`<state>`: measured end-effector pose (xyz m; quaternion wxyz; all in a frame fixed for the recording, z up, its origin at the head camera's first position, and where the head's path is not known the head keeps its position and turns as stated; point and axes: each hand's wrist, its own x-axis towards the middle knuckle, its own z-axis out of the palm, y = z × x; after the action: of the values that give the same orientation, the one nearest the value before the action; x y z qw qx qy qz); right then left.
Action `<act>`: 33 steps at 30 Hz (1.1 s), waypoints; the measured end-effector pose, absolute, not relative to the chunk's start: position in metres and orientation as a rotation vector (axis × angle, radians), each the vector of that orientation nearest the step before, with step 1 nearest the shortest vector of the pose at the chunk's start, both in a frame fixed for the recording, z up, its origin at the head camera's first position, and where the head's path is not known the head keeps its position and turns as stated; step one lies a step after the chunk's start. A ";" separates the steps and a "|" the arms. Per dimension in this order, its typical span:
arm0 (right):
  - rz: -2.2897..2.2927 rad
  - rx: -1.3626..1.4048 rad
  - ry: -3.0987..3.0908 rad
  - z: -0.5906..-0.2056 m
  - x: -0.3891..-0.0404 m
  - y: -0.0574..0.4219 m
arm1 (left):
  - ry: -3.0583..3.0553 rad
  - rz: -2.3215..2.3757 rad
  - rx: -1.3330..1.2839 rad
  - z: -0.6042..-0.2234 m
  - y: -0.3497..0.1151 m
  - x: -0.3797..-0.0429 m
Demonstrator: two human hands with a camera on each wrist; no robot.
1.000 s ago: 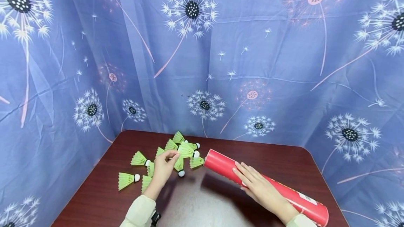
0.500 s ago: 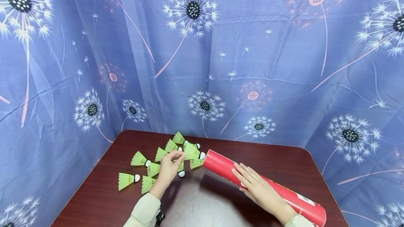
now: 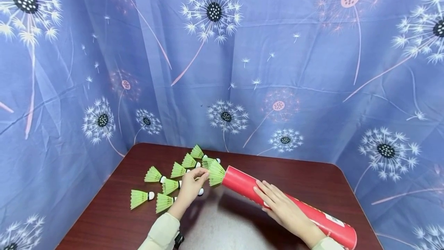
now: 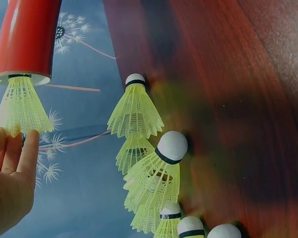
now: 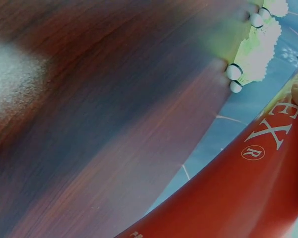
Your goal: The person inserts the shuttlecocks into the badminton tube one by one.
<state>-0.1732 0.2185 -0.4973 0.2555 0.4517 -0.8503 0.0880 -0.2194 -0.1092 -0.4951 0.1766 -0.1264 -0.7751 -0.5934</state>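
A yellow shuttlecock [image 4: 24,106] sits cork-first in the left end of a red tube [image 3: 243,182], its skirt pinched by the left hand [image 3: 192,185]. The right hand [image 3: 287,208] grips the tube. Other shuttlecocks [image 3: 169,186], one partly hidden behind the left hand, lie left on the tabletop [image 3: 288,171].

Pinches with the left hand [image 3: 190,188] near seven o'clock in the head view, thumb and fingertips [image 3: 205,173] pointed between two and three. Shows the same hand at eight o'clock in the left wrist view, fingertips toward twelve. Holds with the right hand [image 3: 282,206] near five, laying nearly straight fingers [image 3: 268,191] toward half past ten. Wears pale sleeves [image 3: 163,227], partly cropped.
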 end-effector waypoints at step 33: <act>0.272 1.227 -2.294 -0.503 -0.172 0.212 | -2.253 -1.483 -0.453 -0.511 -0.095 -0.216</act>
<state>-0.1717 0.2125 -0.5028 0.2601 0.4531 -0.8468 0.1002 -0.2165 -0.0953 -0.5108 0.2019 -0.1623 -0.8068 -0.5309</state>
